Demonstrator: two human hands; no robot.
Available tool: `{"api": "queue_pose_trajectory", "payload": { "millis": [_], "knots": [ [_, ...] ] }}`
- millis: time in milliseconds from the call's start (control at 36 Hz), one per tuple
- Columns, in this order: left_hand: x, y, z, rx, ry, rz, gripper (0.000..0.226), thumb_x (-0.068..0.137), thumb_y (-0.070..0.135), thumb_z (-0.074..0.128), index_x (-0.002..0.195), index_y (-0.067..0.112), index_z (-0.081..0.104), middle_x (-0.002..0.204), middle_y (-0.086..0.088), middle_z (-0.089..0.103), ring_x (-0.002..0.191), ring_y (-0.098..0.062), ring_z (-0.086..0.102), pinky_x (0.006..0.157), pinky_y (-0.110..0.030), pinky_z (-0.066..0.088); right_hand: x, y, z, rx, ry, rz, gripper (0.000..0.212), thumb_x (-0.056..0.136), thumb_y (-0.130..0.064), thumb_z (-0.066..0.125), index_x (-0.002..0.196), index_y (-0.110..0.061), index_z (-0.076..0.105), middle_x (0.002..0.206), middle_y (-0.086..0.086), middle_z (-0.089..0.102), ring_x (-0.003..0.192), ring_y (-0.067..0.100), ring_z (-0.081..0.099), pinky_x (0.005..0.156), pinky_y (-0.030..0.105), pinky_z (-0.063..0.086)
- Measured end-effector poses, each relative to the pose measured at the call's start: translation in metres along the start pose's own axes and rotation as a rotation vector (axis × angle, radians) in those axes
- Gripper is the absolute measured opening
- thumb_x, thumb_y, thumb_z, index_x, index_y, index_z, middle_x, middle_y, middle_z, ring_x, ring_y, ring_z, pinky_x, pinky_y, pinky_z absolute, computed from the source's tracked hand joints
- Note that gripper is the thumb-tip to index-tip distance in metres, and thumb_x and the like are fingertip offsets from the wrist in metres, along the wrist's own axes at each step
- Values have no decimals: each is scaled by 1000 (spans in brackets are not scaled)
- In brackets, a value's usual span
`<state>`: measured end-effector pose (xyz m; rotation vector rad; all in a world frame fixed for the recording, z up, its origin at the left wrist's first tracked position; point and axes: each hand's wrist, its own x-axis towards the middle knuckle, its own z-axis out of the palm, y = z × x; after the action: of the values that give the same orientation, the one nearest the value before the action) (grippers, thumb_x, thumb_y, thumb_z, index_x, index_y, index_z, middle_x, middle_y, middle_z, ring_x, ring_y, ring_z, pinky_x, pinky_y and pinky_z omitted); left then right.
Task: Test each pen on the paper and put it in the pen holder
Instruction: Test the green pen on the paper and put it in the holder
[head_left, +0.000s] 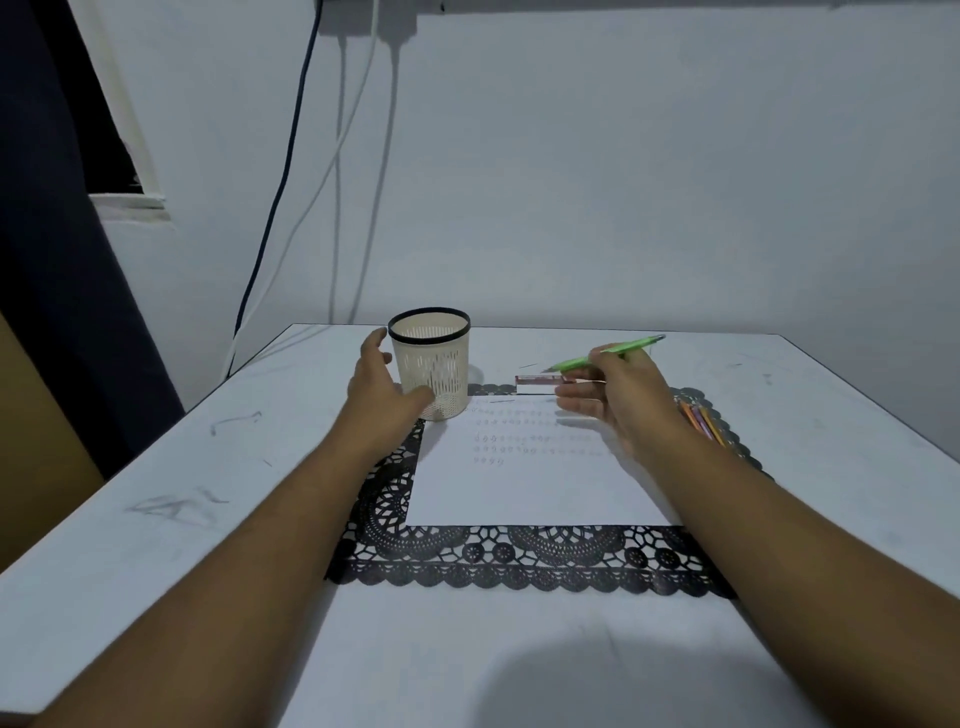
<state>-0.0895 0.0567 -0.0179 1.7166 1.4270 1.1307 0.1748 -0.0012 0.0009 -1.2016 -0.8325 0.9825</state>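
A cream perforated pen holder (441, 358) with a black rim stands at the far left corner of the paper. My left hand (382, 392) curls round its left side, thumb at the base. My right hand (621, 397) pinches a green pen (605, 353) and holds it in the air above the far end of the white paper (524, 483), tip pointing left towards the holder. Rows of small pen marks cover the paper's upper part. Several coloured pens (704, 423) lie on the mat behind my right wrist, partly hidden.
The paper lies on a black lace placemat (519, 556) on a white table (208, 467). A small pink-and-white box (540, 382) lies beyond the paper, right of the holder. Cables hang down the wall behind the table.
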Motion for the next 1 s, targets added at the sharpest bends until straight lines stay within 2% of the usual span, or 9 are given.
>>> {"api": "queue_pose_trajectory", "payload": {
  "millis": [111,222,333,472,556,639,806,889,1000],
  "knots": [
    [2,-5,7,-44,-18,33,119,71,33,83,155,48,1,156,3,39,135,-24,50,112,-53,43,2,-11,4,21,27,-70,14,106,-13,44,105,-6,56,92,18,70,66,29,71,75,53,64],
    [2,-6,14,-79,-1,87,123,80,28,88,160,35,-5,154,2,42,131,-19,53,112,-44,43,2,-19,8,-106,49,-156,18,103,-11,48,103,-9,66,86,12,69,67,28,75,87,54,59],
    [8,-10,14,-90,29,101,123,78,31,89,160,35,-3,150,3,46,128,-19,56,110,-47,47,2,-31,21,-156,8,-286,14,101,-4,53,109,-11,63,96,16,67,77,25,72,68,35,64],
    [12,-14,18,-115,5,129,111,81,23,87,159,33,9,129,13,54,124,-19,60,108,-48,49,9,-51,41,-242,-54,-436,33,97,3,60,123,-13,50,100,22,71,85,32,75,74,37,65],
    [13,-16,17,-114,8,132,108,81,21,87,159,32,13,127,15,54,124,-19,60,107,-48,49,14,-65,59,-277,-48,-530,45,94,4,64,128,-17,43,104,21,68,80,32,74,74,42,65],
    [14,-17,16,-103,10,125,107,81,24,87,157,36,13,131,13,54,125,-20,59,107,-49,49,18,-76,79,-333,-58,-626,53,93,3,64,133,-20,40,103,14,70,75,29,74,72,38,65],
    [12,-16,14,-80,20,141,104,82,25,86,157,34,15,132,13,53,120,-17,60,101,-41,52,26,-71,115,-523,-141,-695,36,95,-6,63,122,-26,49,94,12,70,72,25,73,71,49,63],
    [10,-14,15,-63,13,156,103,83,26,85,158,34,15,130,13,53,116,-15,61,98,-37,53,25,-63,123,-681,-152,-748,28,97,-12,62,120,-27,54,83,3,66,72,21,69,71,46,60],
    [10,-12,16,-63,-20,152,105,82,27,86,156,39,14,132,12,55,114,-13,63,98,-44,55,27,-56,126,-874,-137,-750,15,98,-21,59,112,-25,61,74,-6,65,71,18,63,67,41,55]
  ]
}}
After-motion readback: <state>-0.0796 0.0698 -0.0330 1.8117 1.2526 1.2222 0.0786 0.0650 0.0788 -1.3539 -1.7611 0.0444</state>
